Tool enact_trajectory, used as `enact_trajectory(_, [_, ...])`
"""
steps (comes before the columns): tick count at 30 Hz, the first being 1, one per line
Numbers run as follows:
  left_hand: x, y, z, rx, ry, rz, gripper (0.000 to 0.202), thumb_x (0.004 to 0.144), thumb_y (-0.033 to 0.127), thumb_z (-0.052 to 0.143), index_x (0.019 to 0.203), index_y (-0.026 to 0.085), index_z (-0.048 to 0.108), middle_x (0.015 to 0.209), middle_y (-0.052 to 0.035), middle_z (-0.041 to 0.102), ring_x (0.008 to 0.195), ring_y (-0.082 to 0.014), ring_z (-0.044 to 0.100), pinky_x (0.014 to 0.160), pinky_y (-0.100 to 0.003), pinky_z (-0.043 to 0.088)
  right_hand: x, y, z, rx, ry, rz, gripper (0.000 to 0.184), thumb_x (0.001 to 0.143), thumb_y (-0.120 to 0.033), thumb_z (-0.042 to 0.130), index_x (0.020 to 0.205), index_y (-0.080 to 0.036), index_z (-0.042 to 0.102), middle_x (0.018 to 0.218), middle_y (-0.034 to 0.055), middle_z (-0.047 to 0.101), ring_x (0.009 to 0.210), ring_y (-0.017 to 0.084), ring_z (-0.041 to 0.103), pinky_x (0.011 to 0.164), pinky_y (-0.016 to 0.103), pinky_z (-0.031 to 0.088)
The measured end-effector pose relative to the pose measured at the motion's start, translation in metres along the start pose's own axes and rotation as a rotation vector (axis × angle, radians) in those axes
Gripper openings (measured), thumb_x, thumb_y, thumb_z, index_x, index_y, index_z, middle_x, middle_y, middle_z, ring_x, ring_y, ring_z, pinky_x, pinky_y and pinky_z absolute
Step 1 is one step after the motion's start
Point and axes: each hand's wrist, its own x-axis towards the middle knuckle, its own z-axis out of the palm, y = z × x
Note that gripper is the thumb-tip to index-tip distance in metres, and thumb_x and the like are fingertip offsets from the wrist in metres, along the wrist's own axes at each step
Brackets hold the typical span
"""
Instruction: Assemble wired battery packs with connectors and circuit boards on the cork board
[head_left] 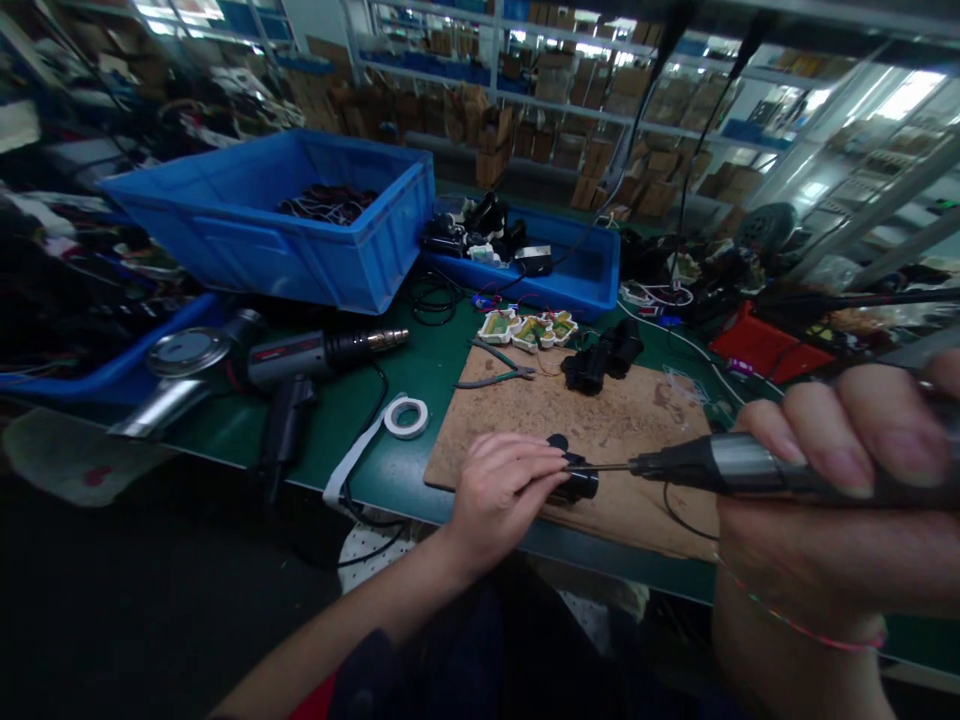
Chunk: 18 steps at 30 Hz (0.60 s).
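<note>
My right hand is wrapped round an electric screwdriver, held sideways with its thin bit pointing left. The bit's tip reaches the fingertips of my left hand, which is closed on a small black plastic housing low over the brown board. Whether the bit sits in a screw is hidden by my fingers. Farther back on the board lie green-handled cutting pliers and more black plastic parts.
White-edged green circuit pieces lie behind the board. A large blue crate holds wires; a shallower blue bin holds black and white parts. At left are a heat gun and a tape roll. Black cables hang from above.
</note>
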Motion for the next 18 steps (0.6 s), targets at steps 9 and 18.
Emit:
enact_trajectory(9, [-0.01, -0.023, 0.014, 0.035, -0.286, -0.356, 0.12, 0.065, 0.054, 0.088, 0.158, 0.026, 0.017, 0.147, -0.0119, 0.055, 0.132, -0.0347, 0.054, 0.109, -0.054, 0.044, -0.009, 0.014, 0.042, 0.064, 0.024, -0.006, 0.02, 0.08, -0.028, 0.072, 0.07, -0.02, 0.057, 0.047, -0.0095, 0.041, 0.035, 0.007, 0.032, 0.038, 0.025, 0.029])
enact_trajectory(18, [-0.014, -0.034, 0.016, -0.026, -0.41, -0.452, 0.127, 0.068, 0.045, 0.088, 0.158, 0.034, 0.0, 0.138, -0.0035, 0.064, 0.125, -0.032, 0.061, 0.101, -0.049, 0.05, -0.021, 0.041, 0.06, -0.041, -0.18, 0.042, 0.009, 0.085, -0.023, 0.065, 0.08, -0.021, 0.058, 0.052, -0.0081, 0.043, 0.04, 0.009, 0.04, 0.041, 0.028, 0.037])
